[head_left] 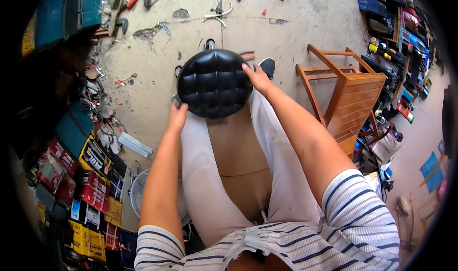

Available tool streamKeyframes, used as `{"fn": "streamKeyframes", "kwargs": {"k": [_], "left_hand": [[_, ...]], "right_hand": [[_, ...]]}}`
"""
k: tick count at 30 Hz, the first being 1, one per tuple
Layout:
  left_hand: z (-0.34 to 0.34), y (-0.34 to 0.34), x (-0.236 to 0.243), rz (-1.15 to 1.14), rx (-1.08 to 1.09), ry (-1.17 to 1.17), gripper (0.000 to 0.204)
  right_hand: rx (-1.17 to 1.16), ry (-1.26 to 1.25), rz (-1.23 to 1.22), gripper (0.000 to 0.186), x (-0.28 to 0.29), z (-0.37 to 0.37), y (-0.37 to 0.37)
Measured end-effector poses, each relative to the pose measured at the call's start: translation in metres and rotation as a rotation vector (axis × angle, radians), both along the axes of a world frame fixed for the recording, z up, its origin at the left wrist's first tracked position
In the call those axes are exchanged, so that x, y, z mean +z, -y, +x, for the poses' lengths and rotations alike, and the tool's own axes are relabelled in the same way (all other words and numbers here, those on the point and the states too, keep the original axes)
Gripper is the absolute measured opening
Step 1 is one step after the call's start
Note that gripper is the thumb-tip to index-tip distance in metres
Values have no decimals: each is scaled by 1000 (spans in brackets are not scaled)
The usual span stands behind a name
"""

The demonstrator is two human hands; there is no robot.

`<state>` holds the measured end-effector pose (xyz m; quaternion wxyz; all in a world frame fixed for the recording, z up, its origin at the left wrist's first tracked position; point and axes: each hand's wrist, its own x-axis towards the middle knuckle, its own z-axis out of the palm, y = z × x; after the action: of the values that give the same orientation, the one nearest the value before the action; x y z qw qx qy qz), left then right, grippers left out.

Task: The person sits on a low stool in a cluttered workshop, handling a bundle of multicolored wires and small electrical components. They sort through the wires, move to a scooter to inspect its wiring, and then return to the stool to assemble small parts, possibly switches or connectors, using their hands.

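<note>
White ribbed cloth with dark stripes makes up the shirt [358, 206] nearest us, with pale, smooth trousers [202, 175] beyond it. On the left we see a round, wire-guarded fan [137, 192] and glossy boxes [95, 190] in red, yellow and dark blue, bearing bold printing. Just past the knees is the seat [214, 82], a round, shiny black pad tufted into puffy squares. The grip of the right hand [259, 79] is clamped on its right rim. The left hand [178, 114] is at the lower-left rim, by a small grey thing [176, 99]; we cannot tell whether its grip is closed. To the right we find a slatted, varnished wooden chair [358, 99]. Farther out, curved white strips [217, 17] and a red-handled tool [133, 1] lie on the pitted, stained floor [305, 28].
</note>
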<state>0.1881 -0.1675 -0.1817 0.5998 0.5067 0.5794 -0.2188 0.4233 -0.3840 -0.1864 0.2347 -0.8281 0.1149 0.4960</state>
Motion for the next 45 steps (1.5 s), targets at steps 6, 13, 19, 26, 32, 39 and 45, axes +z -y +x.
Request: {"fn": "streamKeyframes", "kwargs": {"k": [6, 13, 19, 26, 32, 39, 45], "left_hand": [[32, -1, -26, -45, 41, -133, 62], [42, 1, 13, -171, 2, -230, 71], [89, 11, 56, -323, -249, -229, 67], [180, 91, 183, -590, -329, -97, 55], [216, 135, 227, -726, -633, -162, 56], [254, 109, 227, -781, -827, -107, 52], [267, 36, 160, -653, -1075, 78, 53]], "right_hand": [[8, -142, 3, 91, -28, 2, -4], [80, -129, 55, 71, -14, 9, 18], [22, -131, 289, 42, 27, -25, 68], [-450, -517, 285, 34, 152, -5, 104], [-611, -472, 294, 34, 189, 47, 131], [-636, -354, 144, 31, 174, 93, 129], [-697, -329, 63, 30, 178, 95, 64]]}}
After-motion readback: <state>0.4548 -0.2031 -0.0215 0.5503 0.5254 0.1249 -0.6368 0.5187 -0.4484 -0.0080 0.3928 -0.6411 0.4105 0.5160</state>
